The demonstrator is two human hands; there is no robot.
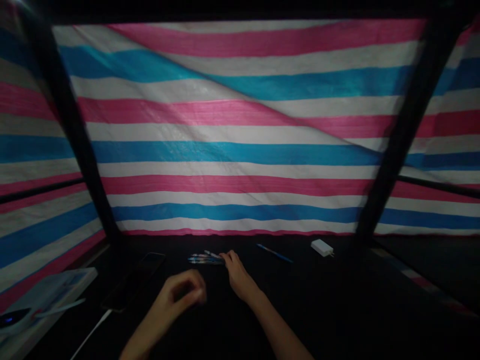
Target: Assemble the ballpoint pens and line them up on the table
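Note:
Several pens (202, 259) lie in a bundle on the dark table, in the middle near its far side. My right hand (236, 272) has its fingertips closed on the right end of this bundle. Nearer to me and to the left, my left hand (185, 290) hangs over the table with fingers curled toward the thumb; its fingertips are blurred, and no object shows between them. A single blue pen (275, 253) lies to the right of my right hand, apart from the bundle.
A white charger (321, 248) lies at the far right. On the left are a dark phone (135, 280), a white cable (92, 332) and a pale box (56, 300) with items on it. Dark posts and striped sheeting (240, 154) stand behind.

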